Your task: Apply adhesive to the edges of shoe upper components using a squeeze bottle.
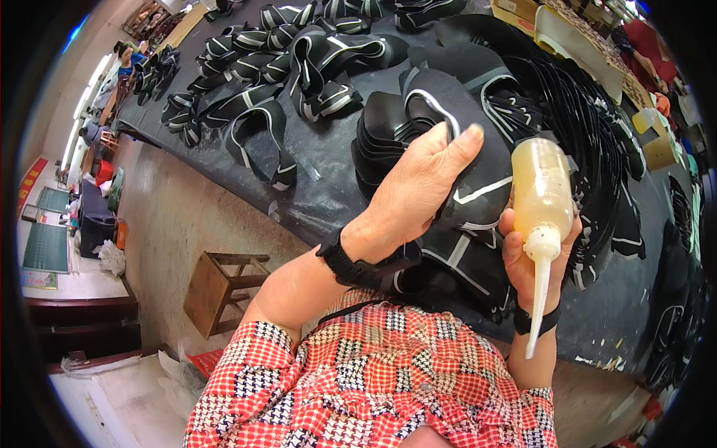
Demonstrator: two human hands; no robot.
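Note:
My left hand (pixel 418 183) is closed on a curved black shoe-upper-like piece (pixel 482 175) with white edge lines. My thumb lies along the top, while most of the fingers are hidden behind the hand. Off to the right, my right hand (pixel 521 272) grips a squeeze bottle (pixel 539 187) of pale yellow liquid. The bottle is tipped upside down, its long white nozzle slanting down toward my body and apart from the black piece. Beneath the left hand, a stack of similar black pieces (pixel 373 142) lies on the dark table (pixel 314 213).
Many loose black pieces with white lines (pixel 261 63) cover the table's far left. A long fanned row of black pieces (pixel 590 119) curves down the right side. A wooden stool (pixel 213 295) stands on the floor at the left. Another person (pixel 646 52) is at the far right.

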